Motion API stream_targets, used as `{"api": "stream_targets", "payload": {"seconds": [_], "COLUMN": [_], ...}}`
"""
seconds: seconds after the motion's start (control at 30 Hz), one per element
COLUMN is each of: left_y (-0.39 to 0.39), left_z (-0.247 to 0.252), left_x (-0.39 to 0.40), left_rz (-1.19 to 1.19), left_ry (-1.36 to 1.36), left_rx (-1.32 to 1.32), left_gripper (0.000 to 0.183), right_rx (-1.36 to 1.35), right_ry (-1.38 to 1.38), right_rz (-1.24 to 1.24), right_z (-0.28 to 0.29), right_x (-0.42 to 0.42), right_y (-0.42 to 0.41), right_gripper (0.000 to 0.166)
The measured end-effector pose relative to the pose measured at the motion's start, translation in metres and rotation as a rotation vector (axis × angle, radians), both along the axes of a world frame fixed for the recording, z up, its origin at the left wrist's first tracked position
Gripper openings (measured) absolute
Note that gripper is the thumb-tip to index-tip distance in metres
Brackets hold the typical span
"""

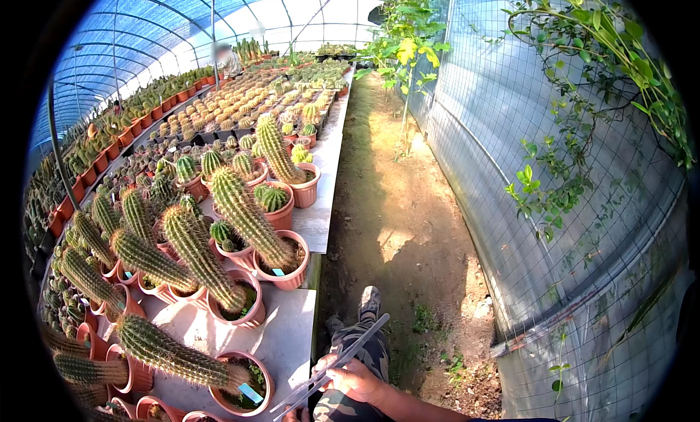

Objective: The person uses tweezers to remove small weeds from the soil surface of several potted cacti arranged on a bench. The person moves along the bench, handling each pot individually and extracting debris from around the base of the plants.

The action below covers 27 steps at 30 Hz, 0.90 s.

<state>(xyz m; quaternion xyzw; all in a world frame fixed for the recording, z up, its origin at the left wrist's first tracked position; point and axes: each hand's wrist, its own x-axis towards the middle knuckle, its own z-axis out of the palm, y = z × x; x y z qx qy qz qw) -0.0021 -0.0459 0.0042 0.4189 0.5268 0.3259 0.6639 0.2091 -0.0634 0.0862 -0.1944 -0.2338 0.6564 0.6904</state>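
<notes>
My right hand (355, 381) is closed around long metal tweezers (358, 341), or a similar two-armed tool, held over my camouflage-trousered leg (361, 337). One end of the tool points up and away. Its two slim arms run down left toward the bench edge. At the bottom rim only some fingers of my left hand (295, 415) show, close to the tool's lower ends; whether they hold anything is hidden. Left of my hands, a leaning columnar cactus (175, 353) grows from a terracotta-coloured pot (269, 386) with a blue tag (250, 393) in it.
A pale bench (292, 318) on my left carries many potted cacti, with spiny columns (249, 214) leaning over it. A dirt path (394, 203) runs ahead beside a wire-mesh and plastic-sheet wall (525, 176) with vines. A person (229, 63) is far back among the plants.
</notes>
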Motion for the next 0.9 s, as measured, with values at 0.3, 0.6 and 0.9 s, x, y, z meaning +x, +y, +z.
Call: {"api": "stream_targets", "payload": {"seconds": [0.3, 0.6, 0.9], "left_y": [0.018, 0.026, 0.029], "left_z": [0.042, 0.004, -0.019], "left_x": [0.024, -0.001, 0.002], "left_rz": [-0.228, -0.771, -0.755], "left_ry": [-0.001, 0.727, 0.767], "left_rx": [0.167, 1.048, 1.145], "left_gripper": [0.018, 0.014, 0.012], "right_rx": [0.003, -0.027, -0.111], "right_ry": [0.048, -0.015, -0.036], "right_rz": [0.001, -0.215, -0.204], "right_z": [0.005, 0.019, 0.015], "right_x": [0.013, -0.001, 0.013], "right_y": [-0.005, 0.007, 0.048], "right_gripper": [0.019, 0.025, 0.024]}}
